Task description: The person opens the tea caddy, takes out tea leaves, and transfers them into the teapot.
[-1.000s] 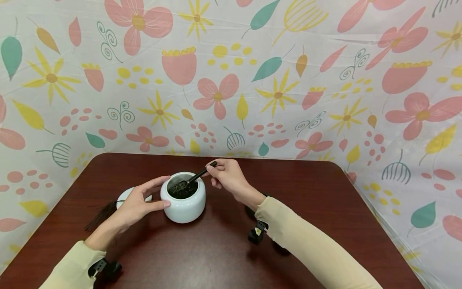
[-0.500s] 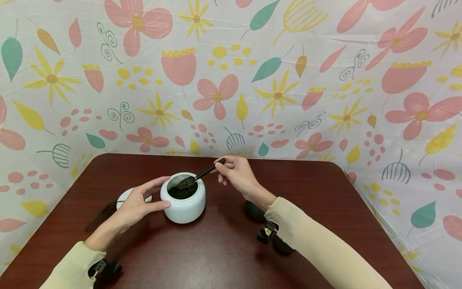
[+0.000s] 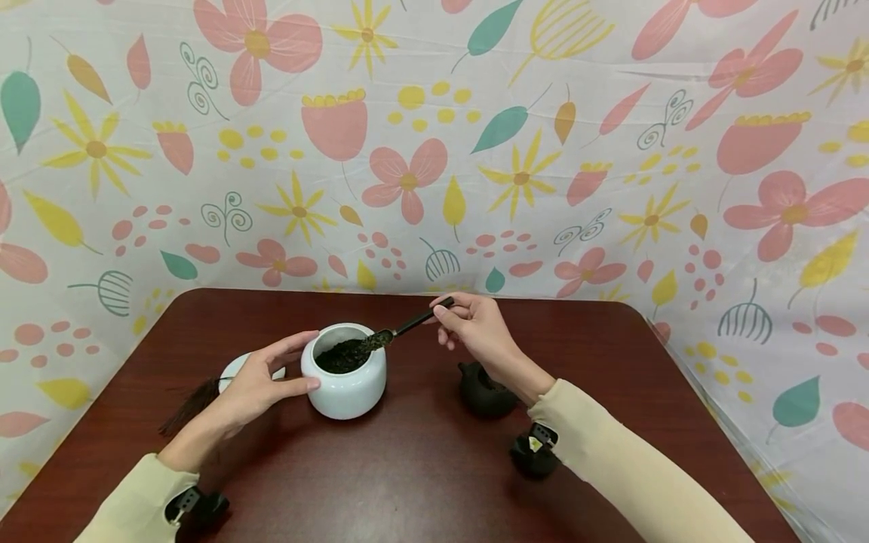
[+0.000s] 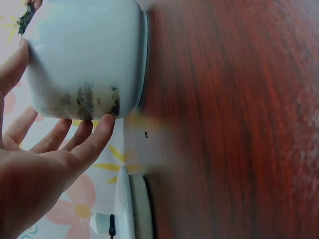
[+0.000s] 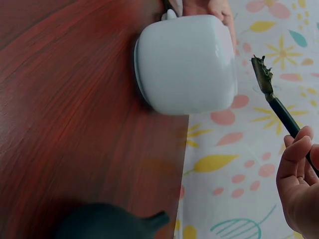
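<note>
A white ceramic jar (image 3: 348,398) stands upright on the table, dark dried tea leaves (image 3: 339,360) inside it. My left hand (image 3: 251,385) holds its left side, thumb toward the front and fingers spread around the back. Between thumb and fingertips, my right hand (image 3: 478,326) pinches the dark handle of a tea scoop (image 3: 417,321). Its bowl, loaded with tea leaves, overlaps the jar's right rim in the head view. In the right wrist view the scoop (image 5: 284,114) is raised beyond the jar's mouth, tilted, with leaves (image 5: 266,72) heaped on it.
A dark teapot (image 3: 483,396) with a small spout sits below my right forearm. Nearer, a dark round object (image 3: 532,461) is partly covered by the wrist camera. Left of the jar lies its white lid (image 3: 234,368) with a brown tassel (image 3: 193,406). A floral cloth (image 3: 434,151) hangs behind the table.
My right hand has moved right, lifting the scoop with tea leaves from inside the jar to its right rim. The teapot has come into fuller view. My left hand stays on the jar.
</note>
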Demonstrator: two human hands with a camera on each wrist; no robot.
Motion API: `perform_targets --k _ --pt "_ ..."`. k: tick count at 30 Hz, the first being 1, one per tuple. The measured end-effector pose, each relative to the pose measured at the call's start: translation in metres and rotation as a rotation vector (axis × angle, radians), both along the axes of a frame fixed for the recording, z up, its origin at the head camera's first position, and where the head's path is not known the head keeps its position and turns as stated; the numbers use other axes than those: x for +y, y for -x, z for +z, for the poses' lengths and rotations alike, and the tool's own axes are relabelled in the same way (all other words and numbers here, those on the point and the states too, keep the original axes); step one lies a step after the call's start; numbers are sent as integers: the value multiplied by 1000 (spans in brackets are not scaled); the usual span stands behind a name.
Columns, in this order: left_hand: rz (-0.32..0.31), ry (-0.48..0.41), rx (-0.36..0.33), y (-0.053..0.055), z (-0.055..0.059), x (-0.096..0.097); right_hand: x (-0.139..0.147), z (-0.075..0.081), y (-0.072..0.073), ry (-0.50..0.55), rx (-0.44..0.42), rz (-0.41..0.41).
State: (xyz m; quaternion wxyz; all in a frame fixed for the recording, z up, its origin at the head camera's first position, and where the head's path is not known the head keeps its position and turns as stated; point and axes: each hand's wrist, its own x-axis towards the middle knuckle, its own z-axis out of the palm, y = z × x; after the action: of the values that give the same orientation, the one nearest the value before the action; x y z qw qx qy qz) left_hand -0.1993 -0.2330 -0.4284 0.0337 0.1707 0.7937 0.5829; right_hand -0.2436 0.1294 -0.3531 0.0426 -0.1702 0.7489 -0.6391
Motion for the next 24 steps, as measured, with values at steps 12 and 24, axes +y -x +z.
perform_targets --k 12,24 --pt "-4 -12 -4 -1 2 1 42 -2 -11 50 -54 -36" --pt "-35 -39 -12 3 3 -2 90 -17 -18 14 -59 -121"
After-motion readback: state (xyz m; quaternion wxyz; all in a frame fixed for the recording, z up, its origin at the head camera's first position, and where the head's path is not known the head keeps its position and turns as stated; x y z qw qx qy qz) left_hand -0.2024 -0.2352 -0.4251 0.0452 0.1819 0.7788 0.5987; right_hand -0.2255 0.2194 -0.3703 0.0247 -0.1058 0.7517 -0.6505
